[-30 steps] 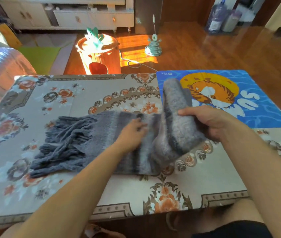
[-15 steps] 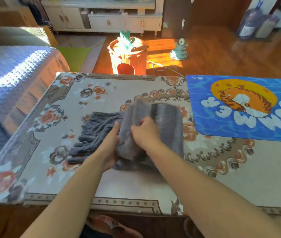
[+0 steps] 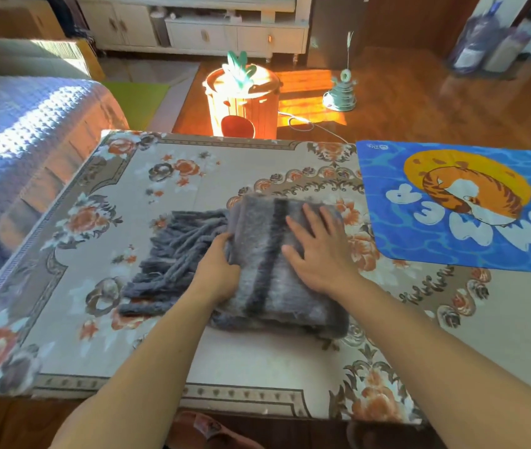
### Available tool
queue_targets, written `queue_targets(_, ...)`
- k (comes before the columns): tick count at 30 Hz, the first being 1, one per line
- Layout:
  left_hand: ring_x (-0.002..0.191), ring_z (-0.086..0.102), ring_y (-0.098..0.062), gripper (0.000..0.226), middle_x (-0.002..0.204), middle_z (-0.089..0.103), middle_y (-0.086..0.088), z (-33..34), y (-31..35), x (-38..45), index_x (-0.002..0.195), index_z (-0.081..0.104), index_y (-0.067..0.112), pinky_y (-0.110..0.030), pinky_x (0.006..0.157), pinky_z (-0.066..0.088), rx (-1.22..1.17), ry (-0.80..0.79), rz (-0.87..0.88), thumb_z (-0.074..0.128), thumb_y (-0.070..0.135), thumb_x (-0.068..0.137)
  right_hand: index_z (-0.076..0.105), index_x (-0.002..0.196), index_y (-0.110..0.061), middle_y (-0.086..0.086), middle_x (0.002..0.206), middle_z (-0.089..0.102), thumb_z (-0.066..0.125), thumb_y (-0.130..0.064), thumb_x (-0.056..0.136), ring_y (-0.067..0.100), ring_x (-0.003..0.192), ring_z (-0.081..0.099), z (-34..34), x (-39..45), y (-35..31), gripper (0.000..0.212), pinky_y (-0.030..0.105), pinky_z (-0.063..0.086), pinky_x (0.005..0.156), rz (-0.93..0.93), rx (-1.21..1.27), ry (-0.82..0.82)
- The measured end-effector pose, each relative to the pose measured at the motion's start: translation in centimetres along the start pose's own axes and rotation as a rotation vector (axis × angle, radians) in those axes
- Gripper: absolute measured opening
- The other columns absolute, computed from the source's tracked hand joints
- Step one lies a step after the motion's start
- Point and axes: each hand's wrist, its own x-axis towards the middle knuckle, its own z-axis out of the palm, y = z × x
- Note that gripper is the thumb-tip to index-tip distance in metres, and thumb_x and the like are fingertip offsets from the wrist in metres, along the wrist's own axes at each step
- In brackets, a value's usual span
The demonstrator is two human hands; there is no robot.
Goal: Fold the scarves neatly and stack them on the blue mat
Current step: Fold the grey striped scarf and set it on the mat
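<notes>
The fold is down now: the scarf end the right hand was carrying across half a second ago lies flat on the pile, and that hand has let go of it. The right hand [image 3: 317, 251] is spread wide, fingers straight, palm pressing on top of the folded grey scarf [image 3: 277, 270] and gripping nothing. The left hand [image 3: 217, 272] sits at the bundle's left side, thumb curled over the fold's edge, pinching the layers where the fringe [image 3: 176, 254] spills out. That fringe fans away toward the left edge of the tabletop [image 3: 257, 361], loose and untucked. The scarf itself lies about mid-table, a dark stripe running down its top layer, its near side well back from the front edge. The blue mat [image 3: 387, 205] with the orange tiger print lies at the far right corner of the tabletop, just beside the scarf but apart from it, nothing stacked on it. Beyond the far edge, a pineapple-shaped wooden tub [image 3: 244, 105] stands on the floor in sunlight.
</notes>
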Motion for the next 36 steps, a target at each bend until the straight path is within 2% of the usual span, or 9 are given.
queue_targets(5,0.154,0.005,-0.035,0.086,0.168,0.003,-0.012,2.1,3.3,-1.6,0.161,0.005,0.026,-0.051,0.123,0.016,0.549,0.381,0.385,0.055,0.009,0.093,0.0,0.158,-0.041,0.003,0.167,-0.015,0.017,-0.067,0.097,0.034,0.15,-0.024,2.6,0.3,-1.4,0.069,0.057,-0.013,0.119,-0.062,-0.185,-0.037)
queue_targets(8,0.156,-0.012,-0.023,0.067,0.17,-0.003,-0.001,4.4,3.3,-1.0,0.163,0.008,0.031,-0.046,0.127,0.0,0.564,0.282,0.476,0.039,0.029,0.103,-0.005,0.158,-0.041,0.002,0.167,-0.017,0.012,-0.064,0.097,0.034,0.149,-0.027,3.1,0.6,-0.9,0.067,0.057,-0.015,0.119,-0.07,-0.213,-0.099)
queue_targets(12,0.154,-0.02,-0.016,0.065,0.168,-0.014,0.014,5.1,-1.5,1.7,0.159,-0.004,0.046,-0.052,0.126,0.006,0.471,0.084,0.224,0.016,0.067,0.101,0.008,0.158,-0.042,-0.005,0.168,-0.011,0.02,-0.055,0.103,0.025,0.152,-0.02,2.1,1.1,-0.1,0.058,0.049,-0.013,0.122,-0.074,-0.063,-0.153)
queue_targets(16,0.154,-0.021,-0.016,0.07,0.167,-0.018,0.018,4.6,-1.9,2.1,0.158,-0.008,0.047,-0.052,0.126,0.01,0.463,0.043,0.201,0.018,0.072,0.098,0.013,0.158,-0.04,0.0,0.168,0.0,0.04,-0.056,0.099,0.029,0.153,-0.001,2.0,-0.8,1.6,0.066,0.05,0.009,0.124,0.374,0.382,0.02)
queue_targets(19,0.154,-0.022,-0.016,0.072,0.165,-0.021,0.018,4.7,-2.0,2.3,0.158,-0.011,0.046,-0.05,0.126,0.008,0.456,0.024,0.188,0.017,0.073,0.098,0.019,0.156,-0.03,0.003,0.157,0.034,0.064,-0.053,0.09,0.026,0.139,0.041,1.9,-4.2,2.1,0.084,0.048,0.039,0.112,0.658,0.901,0.052)
queue_targets(24,0.154,-0.02,-0.021,0.072,0.167,-0.022,0.013,4.9,-1.1,1.8,0.16,-0.009,0.042,-0.046,0.126,0.0,0.352,0.005,0.125,0.022,0.068,0.101,0.058,0.126,-0.015,0.01,0.107,0.075,0.083,-0.031,0.08,0.031,0.093,0.074,2.0,-8.0,0.6,0.055,0.055,0.058,0.087,0.881,1.628,-0.249)
queue_targets(28,0.155,0.004,-0.034,0.073,0.17,0.006,-0.007,4.9,1.5,-1.2,0.161,0.014,0.029,-0.053,0.124,0.015,0.523,-0.027,0.072,0.024,0.068,0.1,0.063,0.116,-0.014,0.013,0.097,0.077,0.077,-0.021,0.078,0.034,0.09,0.074,-0.5,-8.1,2.8,0.041,0.056,0.058,0.085,0.899,1.335,-0.326)
queue_targets(32,0.143,0.025,-0.038,0.065,0.148,0.04,-0.017,6.1,6.7,-5.0,0.13,0.06,0.017,-0.055,0.118,0.017,1.168,0.188,0.524,0.032,0.066,0.098,0.063,0.12,-0.015,0.017,0.107,0.073,0.075,-0.019,0.081,0.037,0.099,0.071,-4.6,-9.5,11.0,0.04,0.055,0.058,0.086,0.846,0.941,-0.558)
queue_targets(36,0.13,0.04,-0.03,0.056,0.139,0.043,-0.009,8.7,9.9,-2.2,0.122,0.059,0.02,-0.047,0.11,0.038,0.916,-0.05,0.781,0.042,0.067,0.097,0.049,0.141,-0.022,0.012,0.14,0.051,0.082,-0.028,0.079,0.028,0.121,0.055,-6.5,-11.1,16.0,0.071,0.038,0.047,0.101,0.813,0.649,0.055)
